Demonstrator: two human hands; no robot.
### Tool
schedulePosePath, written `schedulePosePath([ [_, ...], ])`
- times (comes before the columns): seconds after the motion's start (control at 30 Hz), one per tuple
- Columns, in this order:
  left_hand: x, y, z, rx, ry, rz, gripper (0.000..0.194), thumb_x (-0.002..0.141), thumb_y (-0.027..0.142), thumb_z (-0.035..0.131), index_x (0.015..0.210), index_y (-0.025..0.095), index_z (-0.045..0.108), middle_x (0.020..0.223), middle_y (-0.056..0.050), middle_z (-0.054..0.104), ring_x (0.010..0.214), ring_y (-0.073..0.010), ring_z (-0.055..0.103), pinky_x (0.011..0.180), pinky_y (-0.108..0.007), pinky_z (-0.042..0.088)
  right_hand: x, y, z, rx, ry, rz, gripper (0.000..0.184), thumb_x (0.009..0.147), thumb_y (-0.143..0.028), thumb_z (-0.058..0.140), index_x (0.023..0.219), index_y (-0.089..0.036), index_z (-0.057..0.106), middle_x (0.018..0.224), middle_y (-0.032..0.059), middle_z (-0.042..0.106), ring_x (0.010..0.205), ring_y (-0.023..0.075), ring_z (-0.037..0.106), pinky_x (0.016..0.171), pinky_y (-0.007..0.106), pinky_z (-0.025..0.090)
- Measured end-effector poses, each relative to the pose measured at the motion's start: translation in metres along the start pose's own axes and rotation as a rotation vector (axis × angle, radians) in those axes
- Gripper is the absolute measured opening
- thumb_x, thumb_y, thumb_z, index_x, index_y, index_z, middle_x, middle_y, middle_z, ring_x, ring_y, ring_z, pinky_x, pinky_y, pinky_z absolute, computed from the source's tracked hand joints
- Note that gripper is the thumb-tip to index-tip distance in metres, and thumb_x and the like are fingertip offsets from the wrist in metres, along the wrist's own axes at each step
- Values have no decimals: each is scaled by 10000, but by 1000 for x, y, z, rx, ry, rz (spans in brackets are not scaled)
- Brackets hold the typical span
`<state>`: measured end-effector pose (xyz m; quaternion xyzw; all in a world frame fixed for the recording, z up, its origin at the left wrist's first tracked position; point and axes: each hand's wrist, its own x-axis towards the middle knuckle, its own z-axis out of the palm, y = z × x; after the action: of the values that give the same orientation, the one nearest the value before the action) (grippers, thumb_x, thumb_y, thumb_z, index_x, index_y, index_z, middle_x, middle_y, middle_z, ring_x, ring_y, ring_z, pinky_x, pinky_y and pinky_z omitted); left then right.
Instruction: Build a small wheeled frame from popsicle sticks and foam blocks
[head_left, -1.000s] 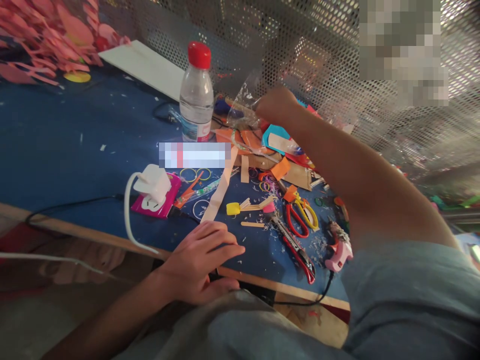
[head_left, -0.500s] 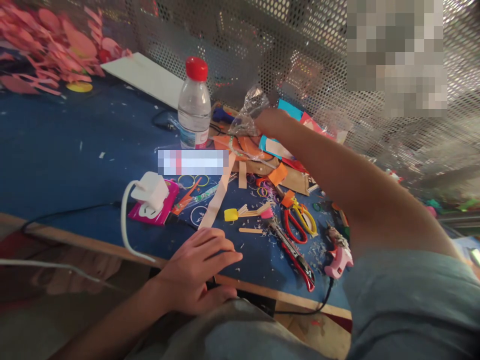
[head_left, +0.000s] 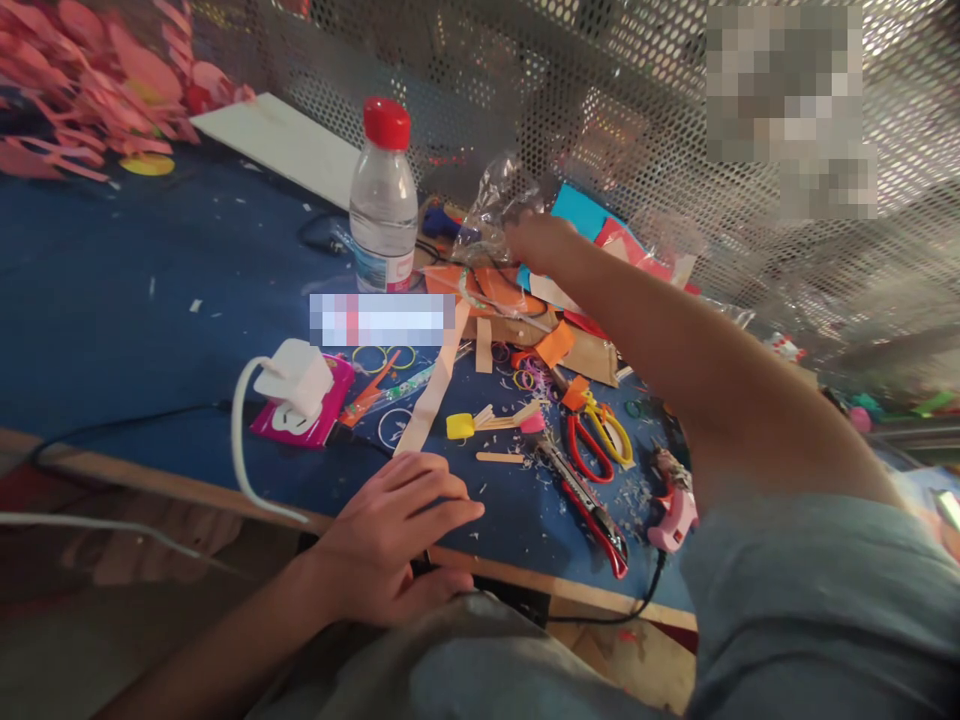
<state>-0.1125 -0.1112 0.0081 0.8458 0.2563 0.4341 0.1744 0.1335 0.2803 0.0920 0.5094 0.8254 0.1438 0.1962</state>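
Note:
My left hand (head_left: 409, 520) lies over the table's front edge, fingers stretched out and thumb apart, with nothing in it. At the back, my right hand (head_left: 540, 240) is closed on a crumpled clear plastic bag (head_left: 499, 205); its fingertips are partly hidden. Under and beside that bag are orange paper pieces (head_left: 499, 290), a blue sheet (head_left: 585, 212) and a dark blue object (head_left: 446, 222). A pale paper strip (head_left: 435, 395) runs towards my left hand. Between the hands lie a wooden stick (head_left: 500, 457), a yellow block (head_left: 460, 426), scissors (head_left: 589, 448) and a utility knife (head_left: 589, 515).
A red-capped bottle (head_left: 384, 205) stands left of the bag. A white charger (head_left: 296, 378) sits on a pink power strip (head_left: 300, 425) with cables. A pink glue gun (head_left: 673, 515) lies at right. Perforated metal (head_left: 600, 90) closes off the back; pink paper pieces (head_left: 112, 85) lie far left.
The view has shifted slightly. My right hand stays at the plastic bag, which has changed shape a little. My left hand keeps its place at the table edge.

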Motion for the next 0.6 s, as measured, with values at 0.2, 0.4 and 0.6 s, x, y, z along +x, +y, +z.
schedulePosePath([
  [0.2,-2,0,-1,-4,-11,-7,425,1202,562,593,1335,184,735,1122,-114,817,1072,-279,727,998,-443,614,3,-14,-7,-91,-15,138,439,1119,-376,826,1499,-173,740,1614,163,713,1406,335,757,1162,570,686],
  [0.4,-1,0,0,3,3,-1,462,1224,589,534,1321,185,735,1108,-113,816,1061,-279,734,983,-445,614,10,-13,-5,-94,-40,164,428,1133,-423,805,1489,-196,741,1539,139,750,1340,312,777,1129,555,698],
  [0.6,0,-1,1,2,5,6,445,1220,570,553,1321,177,735,1110,-116,818,1061,-277,736,997,-445,618,12,-5,3,-15,18,129,449,1128,-421,811,1502,-185,734,1547,149,744,1358,323,772,1143,567,690],
])
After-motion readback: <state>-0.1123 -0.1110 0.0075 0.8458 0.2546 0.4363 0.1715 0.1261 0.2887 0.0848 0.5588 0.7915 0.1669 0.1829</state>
